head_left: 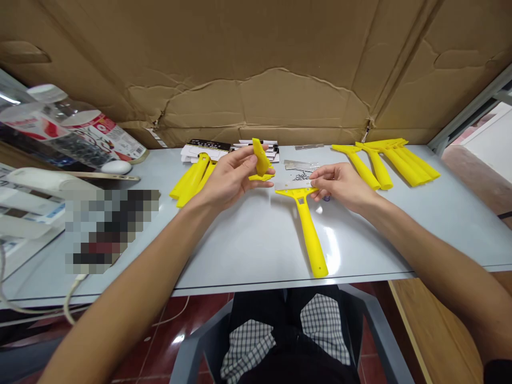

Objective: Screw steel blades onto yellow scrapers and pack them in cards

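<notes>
My left hand (229, 177) is raised above the table and pinches a small yellow plastic clamp piece (261, 158) between thumb and fingers. To its right, a yellow scraper handle (311, 234) lies with its grip toward the table's front edge. Along its wide head rests a thin metal blade (293, 185). My right hand (343, 184) is closed at the right end of that head, thumb and fingers pinching the blade there. Just behind the blade is a small heap of screws (301, 176), partly covered by my right fingers.
Several yellow scraper handles (404, 160) lie at the right rear, others (194, 178) at the left. Loose blades (301, 165) and printed cards (208, 148) sit near the cardboard wall (280, 101). Bottles (96, 128), a white mouse (116, 167) and a blurred-out object (114, 229) occupy the left.
</notes>
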